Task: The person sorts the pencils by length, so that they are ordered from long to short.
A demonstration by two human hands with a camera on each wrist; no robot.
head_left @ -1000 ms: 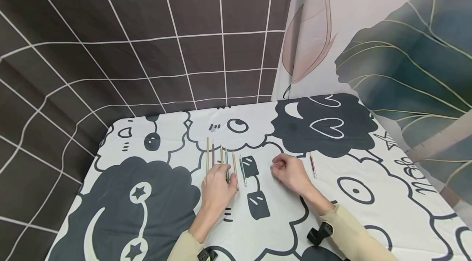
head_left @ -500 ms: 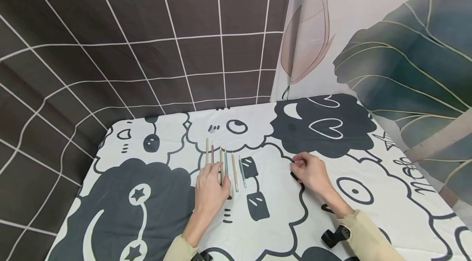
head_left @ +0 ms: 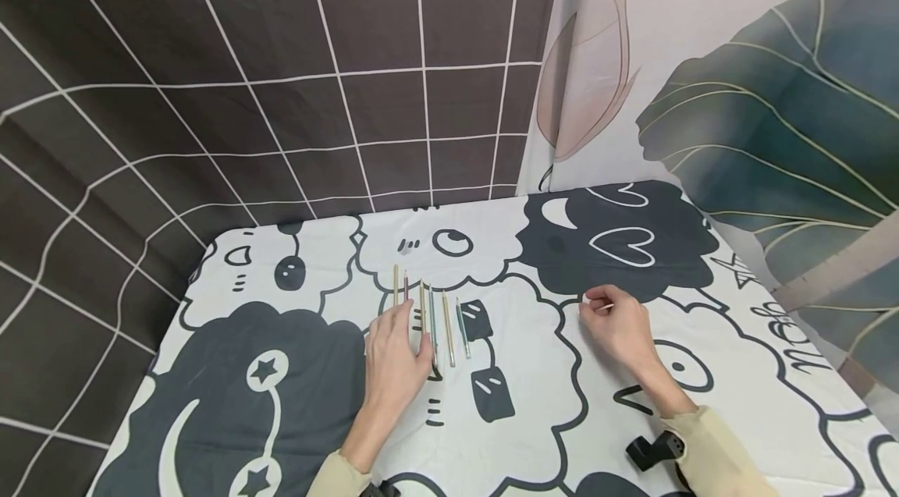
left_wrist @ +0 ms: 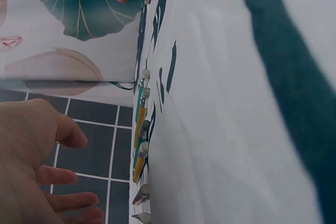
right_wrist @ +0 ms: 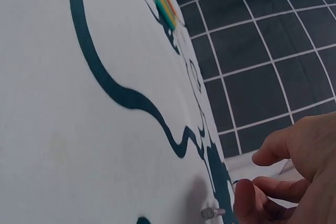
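Several pencils lie side by side on the cloth, among them a yellow pencil (head_left: 448,329), a teal pencil (head_left: 463,329) and a red pencil (head_left: 405,286). Over the left end of this row is my left hand (head_left: 393,353), its fingers extended and holding nothing; the left wrist view shows it apart from the pencil ends (left_wrist: 142,150). My right hand (head_left: 618,325) hovers off to the right with loosely bent fingers. Close beside its fingertips in the right wrist view is the end of a lone pencil (right_wrist: 211,213), which the hand hides in the head view.
A black-and-white cartoon cloth (head_left: 520,442) covers the table. Behind it hangs a dark gridded curtain (head_left: 379,115), and a leaf-patterned curtain (head_left: 779,115) hangs at the right. Black wrist cameras (head_left: 653,450) sit at the sleeves.
My right hand has moved right, away from the row, to the lone red pencil, now covered in the head view. My left hand has shifted slightly left, uncovering more of the pencils.
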